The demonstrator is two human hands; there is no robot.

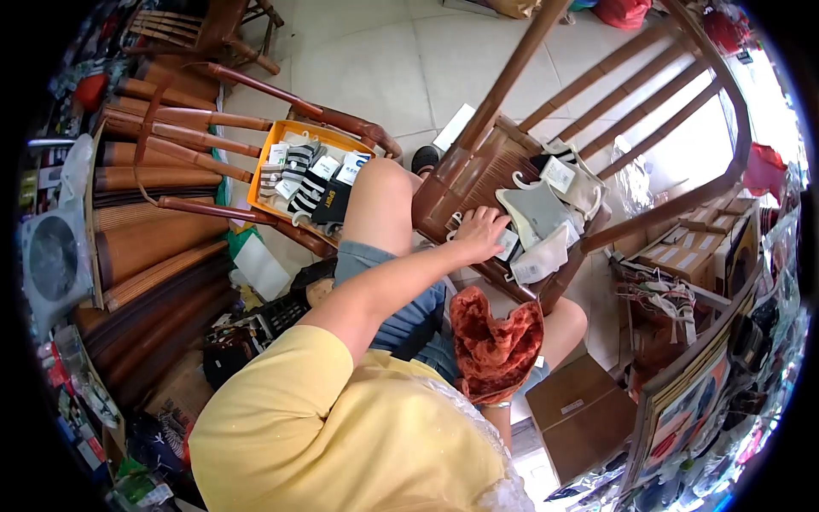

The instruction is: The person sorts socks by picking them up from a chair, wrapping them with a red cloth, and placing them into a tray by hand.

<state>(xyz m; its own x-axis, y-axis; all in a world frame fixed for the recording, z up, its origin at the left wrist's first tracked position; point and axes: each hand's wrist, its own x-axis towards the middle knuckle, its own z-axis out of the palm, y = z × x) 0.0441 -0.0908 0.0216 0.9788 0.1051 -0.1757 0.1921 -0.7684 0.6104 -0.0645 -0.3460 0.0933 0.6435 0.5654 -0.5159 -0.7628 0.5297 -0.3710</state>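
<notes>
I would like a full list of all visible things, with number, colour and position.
Chairs: three, brown, centre right, left and top left
Tray: one, orange, on left chair
Packaged socks: many, white, grey, black, in tray and on right chair
Cloth: one, rust, above the lap
Cardboard boxes: several, brown, right side
Mats: several, brown, along left
Floor: one, pale, top centre
Edge goods: too blurred to count, mixed colours
Shirt: one, yellow, bottom
Shorts: one pair, blue, centre
Left hand: one, bare, at socks on right chair
Right hand: hidden, apparently under cloth

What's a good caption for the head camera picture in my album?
Left hand among tagged socks on a bamboo chair, rust-red cloth nearby.
</notes>
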